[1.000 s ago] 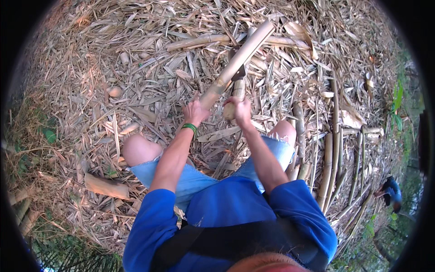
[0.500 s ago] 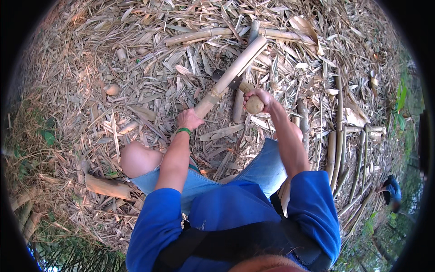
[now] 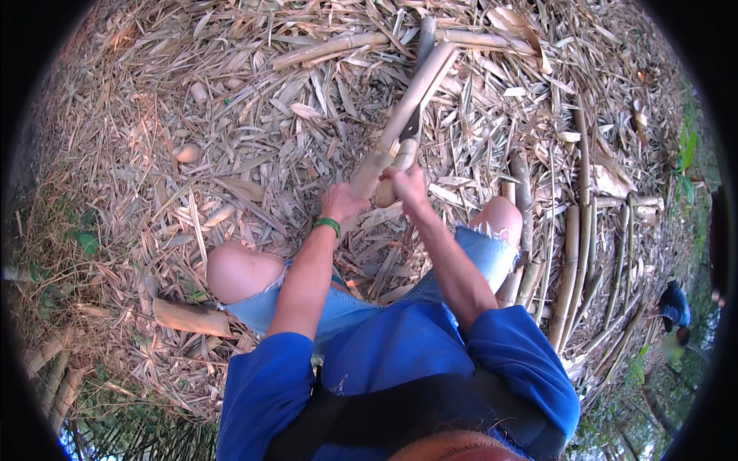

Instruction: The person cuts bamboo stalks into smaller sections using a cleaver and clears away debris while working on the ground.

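1. The right hand [image 3: 407, 186] is now sitting close in, just beside the left hand [image 3: 344, 201]; 0.5 s ago it was reaching farther out to the right.
2. The knife [image 3: 411, 125] is turning with it: its wooden handle [image 3: 407, 154] is now running nearly alongside the bamboo piece [image 3: 411, 92], whereas the blade was crossing the bamboo and showing on both sides.
3. Only a short, dark part of the blade is showing now, at the bamboo's right edge. The bamboo is apparently hiding the rest, and whether the edge is biting in cannot be told.
4. For the work in hand, this is probably meaning that the knife is being angled along the bamboo's length rather than across it.
5. The left hand is closing around the bamboo's near end, fingers curled, with a green band [image 3: 328, 224] circling its wrist.
6. The right hand is wrapping its fingers around the handle, leaving no visible gap.
7. The bamboo is slanting away to the upper right, in front of the 2 knees, its far end overlapping a pole [image 3: 427, 34] among dry litter [image 3: 254, 131].
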